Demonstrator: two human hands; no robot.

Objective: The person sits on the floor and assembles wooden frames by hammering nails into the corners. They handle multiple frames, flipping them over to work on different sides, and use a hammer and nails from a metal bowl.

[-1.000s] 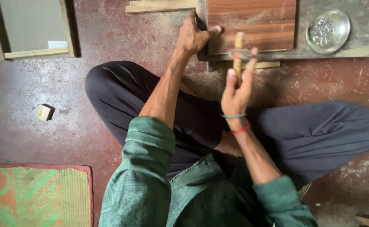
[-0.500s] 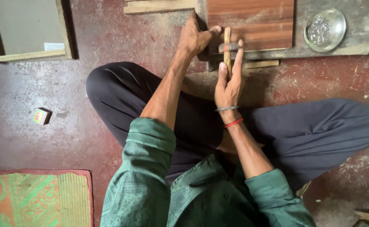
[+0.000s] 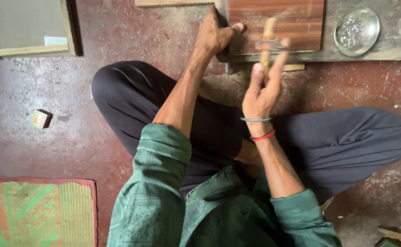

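Head view: my right hand (image 3: pixel 260 89) grips one blurred wooden-handled hammer (image 3: pixel 268 41); my left hand (image 3: pixel 214 34), at 11 o'clock, presses flat on one brown board (image 3: pixel 296 18).

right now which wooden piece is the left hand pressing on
The dark reddish-brown board, with the left hand at its left edge. The pale frame lies far left, untouched, and the pale strip at the top is untouched.

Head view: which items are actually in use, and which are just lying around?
In use:
- wooden panel, left hand pressing its edge
- wooden-handled tool, blurred, gripped in right hand
- metal dish of small metal pieces, beside the panel; likely in use

Lying about:
- small colourful box on the floor
- framed board, top left
- woven mat, bottom left
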